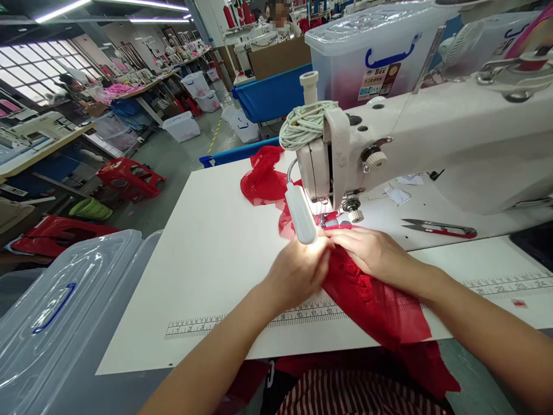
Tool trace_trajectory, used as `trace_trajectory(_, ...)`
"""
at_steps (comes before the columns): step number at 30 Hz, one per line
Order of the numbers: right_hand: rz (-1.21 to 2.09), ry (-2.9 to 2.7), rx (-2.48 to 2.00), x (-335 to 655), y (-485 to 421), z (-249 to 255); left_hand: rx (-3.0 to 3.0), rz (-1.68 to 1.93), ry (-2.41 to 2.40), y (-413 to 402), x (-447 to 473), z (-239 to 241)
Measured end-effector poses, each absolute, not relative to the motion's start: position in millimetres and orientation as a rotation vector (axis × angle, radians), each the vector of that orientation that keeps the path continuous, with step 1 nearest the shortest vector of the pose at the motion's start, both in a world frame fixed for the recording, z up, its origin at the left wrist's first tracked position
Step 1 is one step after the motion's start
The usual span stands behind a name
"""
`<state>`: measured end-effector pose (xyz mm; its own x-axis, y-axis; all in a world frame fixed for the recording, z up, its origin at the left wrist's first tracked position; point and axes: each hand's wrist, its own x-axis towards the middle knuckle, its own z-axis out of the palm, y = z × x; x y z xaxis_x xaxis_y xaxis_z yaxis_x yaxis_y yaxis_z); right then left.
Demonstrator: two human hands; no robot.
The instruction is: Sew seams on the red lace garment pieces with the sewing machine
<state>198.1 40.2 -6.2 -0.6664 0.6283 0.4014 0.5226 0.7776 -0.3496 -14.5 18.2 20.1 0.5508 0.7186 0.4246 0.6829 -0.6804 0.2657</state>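
Red sheer fabric [367, 294] with a gathered, lacy strip runs from under the sewing machine's [317, 173] needle area over the table's front edge. My left hand [302, 268] is closed at the fabric's left edge, with its fingers curled and fingertips partly hidden. Lying flat on the fabric, my right hand [375, 251] stretches its fingers toward the presser foot [322, 219]. A small white lamp [301, 214] shines down just above my left hand and partly covers the stitching spot. More red fabric [263, 178] is bunched behind the needle.
Thread snips [440, 227] lie right of my right hand, near paper scraps [397, 195]. A printed ruler [194, 327] runs along the table's [173, 271] front. Plastic bins [73, 311] stand at the left, and another box [367, 52] sits behind the machine. A person sits farther back.
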Motion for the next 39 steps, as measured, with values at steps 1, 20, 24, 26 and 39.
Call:
trace_trajectory(1, 0.28, -2.456, -0.863, 198, 40, -7, 2.703, 0.691, 1.13, 16, -12, 20)
trace_trajectory(20, 0.187, -2.382, -0.889, 197, 39, -6, 3.077, 0.35, 1.42, 17, -16, -4)
trace_trajectory(24, 0.189, -2.383, -0.901, 196, 39, -5, 3.005, 0.332, 1.445, 19, -15, -1)
trace_trajectory(26, 0.197, -2.393, -0.91, 196, 39, -4, 2.979, 0.332, 1.452, 19, -14, 0)
trace_trajectory(39, 0.176, -2.392, -0.932, 197, 42, -8, 2.951, 0.297, 1.495, 18, -12, 3)
